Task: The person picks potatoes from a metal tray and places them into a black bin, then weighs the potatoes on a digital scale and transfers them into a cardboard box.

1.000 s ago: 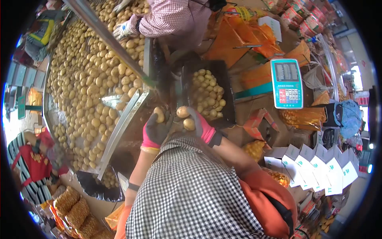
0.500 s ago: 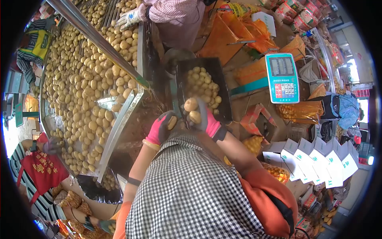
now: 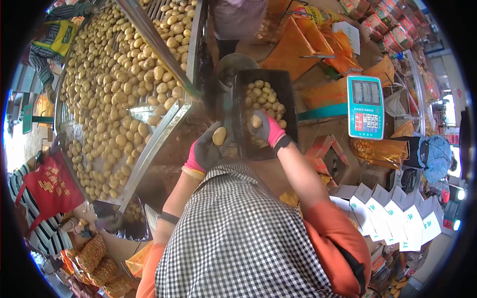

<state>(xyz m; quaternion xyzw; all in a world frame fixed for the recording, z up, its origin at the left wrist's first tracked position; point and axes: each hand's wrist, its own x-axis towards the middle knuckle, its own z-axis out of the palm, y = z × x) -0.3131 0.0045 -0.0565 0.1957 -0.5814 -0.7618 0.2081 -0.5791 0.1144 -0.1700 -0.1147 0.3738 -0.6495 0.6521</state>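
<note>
My left hand [image 3: 202,153], in a grey glove with a pink cuff, has a potato [image 3: 219,136] against its fingers, beside the sorting table's metal edge. Over the near end of a black crate [image 3: 289,107], my right hand [image 3: 267,128] grips another potato [image 3: 256,121] with the fingertips. Smaller potatoes [image 3: 263,97] lie in the crate, mostly toward its far end. To my left, the sorting table [image 3: 149,148] carries a broad spread of loose potatoes [image 3: 119,89].
A digital scale [image 3: 365,107] stands right of the crate, with orange mesh bags [image 3: 293,49] behind it. A round metal bucket [image 3: 237,64] sits beyond the crate. White cartons [image 3: 392,216] stand at right. Other people work around the table, one in a red apron [image 3: 52,181].
My right hand has moved right and up over the crate, now showing one potato instead of two. My left hand has turned its potato upward. The view has shifted slightly.
</note>
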